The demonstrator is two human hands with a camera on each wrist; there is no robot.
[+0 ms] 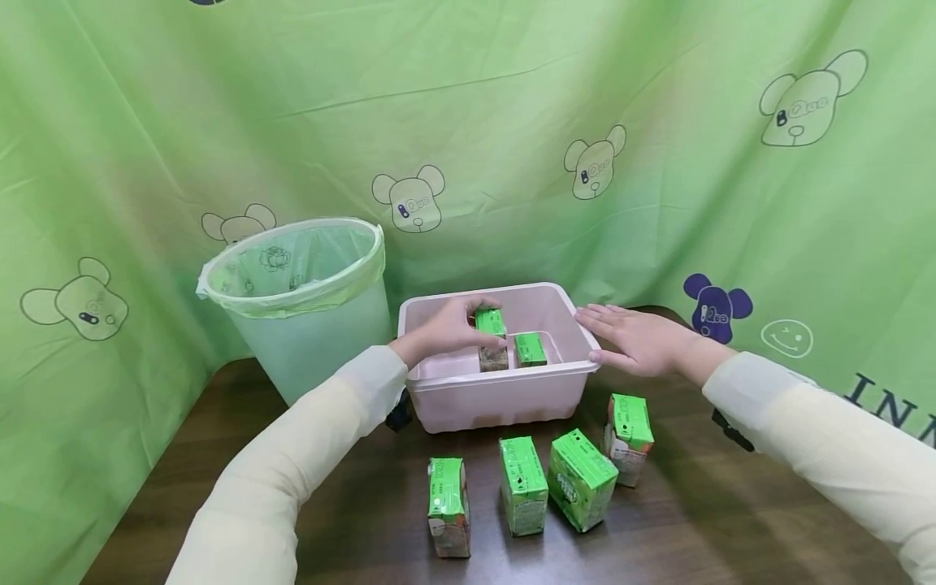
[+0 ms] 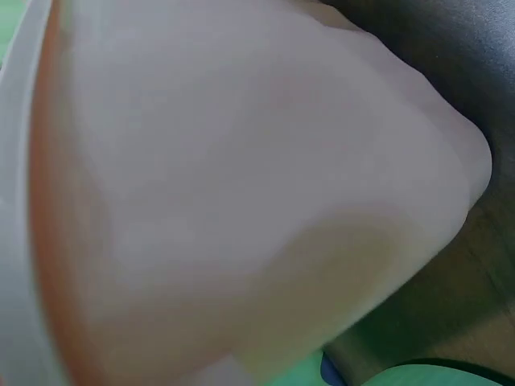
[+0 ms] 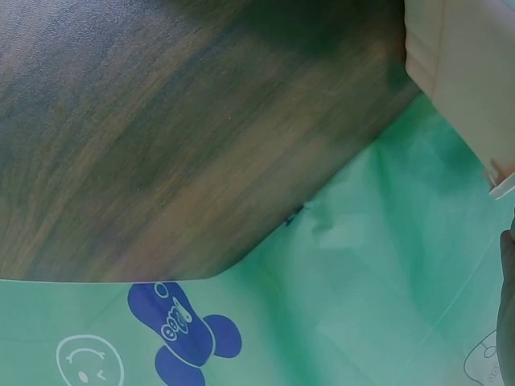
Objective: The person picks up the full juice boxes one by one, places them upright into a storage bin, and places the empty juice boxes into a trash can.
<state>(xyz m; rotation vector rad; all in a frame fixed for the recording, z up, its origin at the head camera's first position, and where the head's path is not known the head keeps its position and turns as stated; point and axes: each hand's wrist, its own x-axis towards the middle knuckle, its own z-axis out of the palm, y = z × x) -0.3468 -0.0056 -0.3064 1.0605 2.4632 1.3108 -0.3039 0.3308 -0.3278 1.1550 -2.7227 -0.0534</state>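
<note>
Inside the pink plastic basin (image 1: 504, 404), my left hand (image 1: 455, 327) holds a green drink carton (image 1: 490, 322) between thumb and fingers, upright near the basin's middle. Another green carton (image 1: 530, 349) stands to its right in the basin. My right hand (image 1: 639, 337) rests with straight fingers against the basin's right rim. The basin's outer wall (image 2: 265, 145) fills most of the left wrist view, and that view does not show the held carton. A sliver of my right hand (image 3: 508, 314) shows at the edge of the right wrist view.
Several green cartons stand on the dark wooden table (image 1: 351, 520) in front of the basin, including a leftmost carton (image 1: 449, 508) and a rightmost carton (image 1: 629, 439). A lined bin (image 1: 322, 341) stands left of the basin. A green printed curtain (image 1: 497, 106) hangs behind.
</note>
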